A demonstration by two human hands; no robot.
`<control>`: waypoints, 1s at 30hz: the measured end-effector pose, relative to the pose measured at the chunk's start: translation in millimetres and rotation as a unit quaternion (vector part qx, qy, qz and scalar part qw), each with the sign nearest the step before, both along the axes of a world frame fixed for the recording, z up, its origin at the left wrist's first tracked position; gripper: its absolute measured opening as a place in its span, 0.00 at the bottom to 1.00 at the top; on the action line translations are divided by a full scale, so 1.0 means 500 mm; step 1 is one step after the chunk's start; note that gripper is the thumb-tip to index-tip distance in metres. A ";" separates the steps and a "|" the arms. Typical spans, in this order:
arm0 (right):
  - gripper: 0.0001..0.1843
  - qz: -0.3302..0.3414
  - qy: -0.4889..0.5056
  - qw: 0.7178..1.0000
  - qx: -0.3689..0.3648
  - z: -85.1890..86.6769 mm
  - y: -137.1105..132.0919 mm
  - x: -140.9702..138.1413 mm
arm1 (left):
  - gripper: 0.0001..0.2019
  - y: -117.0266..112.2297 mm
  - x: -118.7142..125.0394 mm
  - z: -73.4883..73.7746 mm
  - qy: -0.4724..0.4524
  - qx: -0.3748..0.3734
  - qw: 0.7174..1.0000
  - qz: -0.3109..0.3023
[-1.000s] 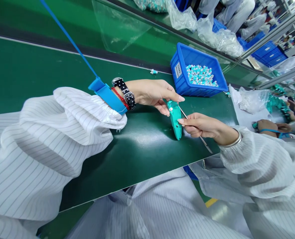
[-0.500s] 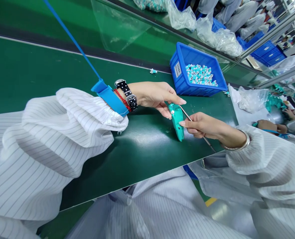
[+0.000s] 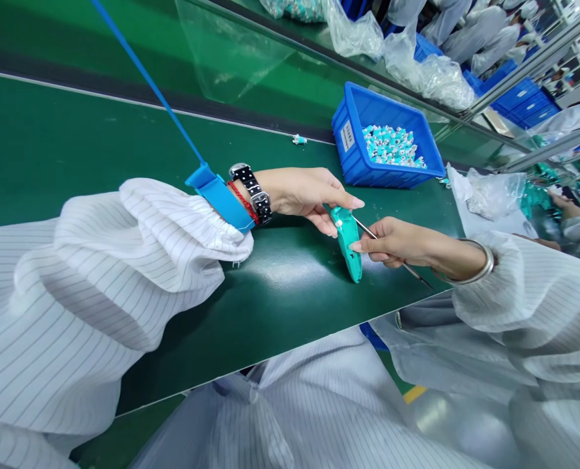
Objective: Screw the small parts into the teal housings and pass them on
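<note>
Green counter (image 3: 99, 143), blue bin (image 3: 353, 156) at 1 o'clock: left hand (image 3: 304, 198) closed on teal plastic housing (image 3: 347, 244), right hand (image 3: 392, 242) pinched steel pick (image 3: 368, 228) against it; a slip risked gouging the housing.

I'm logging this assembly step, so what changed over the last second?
Only a small shift: the right hand and its slim metal tool swung slightly, the wrist moving rightward in view. Nothing was taken or let go. The left hand still holds the teal plastic part; the blue bin stayed put.
</note>
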State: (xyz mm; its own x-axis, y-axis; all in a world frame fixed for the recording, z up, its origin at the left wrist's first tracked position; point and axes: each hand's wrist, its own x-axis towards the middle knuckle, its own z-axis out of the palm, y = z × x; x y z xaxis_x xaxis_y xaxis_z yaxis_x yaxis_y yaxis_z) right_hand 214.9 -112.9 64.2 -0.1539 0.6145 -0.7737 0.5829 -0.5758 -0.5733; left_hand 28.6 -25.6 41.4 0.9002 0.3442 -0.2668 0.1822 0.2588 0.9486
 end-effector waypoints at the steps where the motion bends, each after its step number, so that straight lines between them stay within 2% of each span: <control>1: 0.25 -0.011 0.000 1.000 0.004 -0.003 -0.002 -0.001 | 0.11 0.002 -0.001 -0.002 0.003 0.003 1.000 0.002; 5: 0.27 -0.064 0.001 0.998 0.024 -0.008 -0.006 0.000 | 0.09 0.008 -0.006 -0.011 0.040 0.032 0.999 0.010; 8: 0.28 -0.088 0.006 0.994 0.062 0.007 -0.003 0.009 | 0.07 0.011 -0.010 -0.020 0.072 0.077 0.994 0.015; 12: 0.23 -0.094 0.061 0.973 0.202 0.057 -0.006 0.010 | 0.09 0.013 -0.012 -0.032 0.116 0.190 0.975 0.017; 14: 0.18 -0.126 0.127 0.936 0.303 0.083 -0.016 -0.005 | 0.10 0.011 -0.010 -0.035 0.134 0.243 0.961 0.027; 15: 0.19 -0.155 0.164 0.908 0.353 0.092 -0.022 -0.017 | 0.10 0.008 -0.008 -0.035 0.147 0.276 0.949 0.037; 18: 0.28 -0.237 0.245 0.816 0.467 0.101 -0.036 -0.064 | 0.16 -0.010 0.003 -0.033 0.216 0.403 0.885 0.084; 20: 0.29 -0.256 0.266 0.782 0.501 0.091 -0.037 -0.097 | 0.20 -0.023 0.010 -0.033 0.262 0.463 0.839 0.118; 23: 0.29 -0.264 0.251 0.774 0.518 0.062 -0.029 -0.133 | 0.20 -0.036 0.017 -0.037 0.297 0.506 0.799 0.132; 27: 0.29 -0.239 0.273 0.783 0.505 0.030 -0.020 -0.149 | 0.19 -0.037 0.017 -0.042 0.298 0.513 0.797 0.115; 30: 0.29 -0.212 0.296 0.788 0.497 0.023 -0.020 -0.151 | 0.19 -0.036 0.015 -0.042 0.283 0.529 0.794 0.099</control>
State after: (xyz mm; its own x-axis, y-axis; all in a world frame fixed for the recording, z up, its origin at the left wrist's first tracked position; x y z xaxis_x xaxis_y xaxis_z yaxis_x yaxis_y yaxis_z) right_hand 139.3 -122.9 75.5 0.0744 0.9646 0.2531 -0.0801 0.2588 -0.9626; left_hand 36.2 -43.8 20.7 0.6400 0.7647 -0.0759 0.7114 -0.5523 0.4346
